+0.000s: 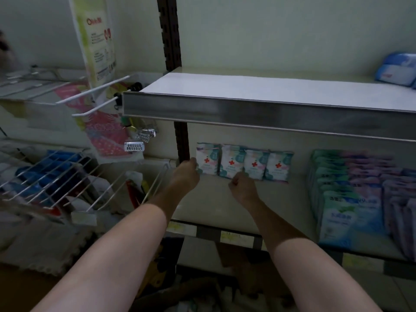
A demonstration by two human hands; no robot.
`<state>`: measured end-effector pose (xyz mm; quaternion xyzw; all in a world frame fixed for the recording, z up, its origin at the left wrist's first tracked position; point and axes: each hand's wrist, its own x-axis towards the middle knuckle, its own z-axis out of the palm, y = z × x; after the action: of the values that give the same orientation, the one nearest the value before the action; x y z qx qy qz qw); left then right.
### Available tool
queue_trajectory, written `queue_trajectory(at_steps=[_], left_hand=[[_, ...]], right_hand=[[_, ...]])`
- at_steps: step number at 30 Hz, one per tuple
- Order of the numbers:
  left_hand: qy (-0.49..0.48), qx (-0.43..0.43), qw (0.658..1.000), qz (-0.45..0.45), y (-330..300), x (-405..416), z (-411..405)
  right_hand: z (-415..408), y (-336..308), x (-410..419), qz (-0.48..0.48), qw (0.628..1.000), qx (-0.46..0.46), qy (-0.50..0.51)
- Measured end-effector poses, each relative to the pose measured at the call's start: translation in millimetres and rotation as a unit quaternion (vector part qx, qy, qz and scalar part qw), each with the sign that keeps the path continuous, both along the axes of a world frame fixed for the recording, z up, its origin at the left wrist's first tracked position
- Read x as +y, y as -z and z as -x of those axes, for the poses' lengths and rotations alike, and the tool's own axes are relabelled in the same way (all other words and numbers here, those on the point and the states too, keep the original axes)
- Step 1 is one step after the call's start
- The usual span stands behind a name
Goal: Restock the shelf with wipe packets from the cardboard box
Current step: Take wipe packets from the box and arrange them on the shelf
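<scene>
Several small wipe packets (231, 162) with red crosses stand upright in a row at the back of the lower shelf (216, 208). My left hand (185, 174) reaches in, and its curled fingers hold the left edge of the leftmost packet (208, 159). My right hand (242, 188) is beside it with fingers curled into a loose fist. Its knuckles sit just under the second and third packets, and nothing shows in its grip. The fingertips of both hands are hidden.
An upper shelf (258, 109) with a metal front edge overhangs the hands. Stacks of larger wipe packs (351, 199) fill the lower shelf's right side. Wire racks and hooks (56, 176) stick out at left. Brown cardboard (238, 253) lies dim below the shelf.
</scene>
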<state>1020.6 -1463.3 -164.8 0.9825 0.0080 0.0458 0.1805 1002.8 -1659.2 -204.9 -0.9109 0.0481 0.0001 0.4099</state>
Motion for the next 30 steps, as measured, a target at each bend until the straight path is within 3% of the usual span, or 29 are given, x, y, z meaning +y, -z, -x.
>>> queue_trajectory(at_steps=[5, 15, 23, 30], left_hand=[[0.008, 0.023, 1.000, 0.003, -4, 20, 50], [0.004, 0.089, 0.996, 0.008, 21, 59, 166], [-0.033, 0.193, 0.978, 0.067, 93, 89, 255], [-0.082, 0.247, 0.959, 0.113, 165, 104, 326]], right_hand=[[47, -6, 19, -0.033, 0.999, 0.018, -0.017], [163, -6, 66, 0.035, 0.995, -0.004, -0.090], [235, 52, 102, 0.156, 0.974, 0.116, -0.116], [282, 113, 123, 0.150, 0.960, 0.166, -0.169]])
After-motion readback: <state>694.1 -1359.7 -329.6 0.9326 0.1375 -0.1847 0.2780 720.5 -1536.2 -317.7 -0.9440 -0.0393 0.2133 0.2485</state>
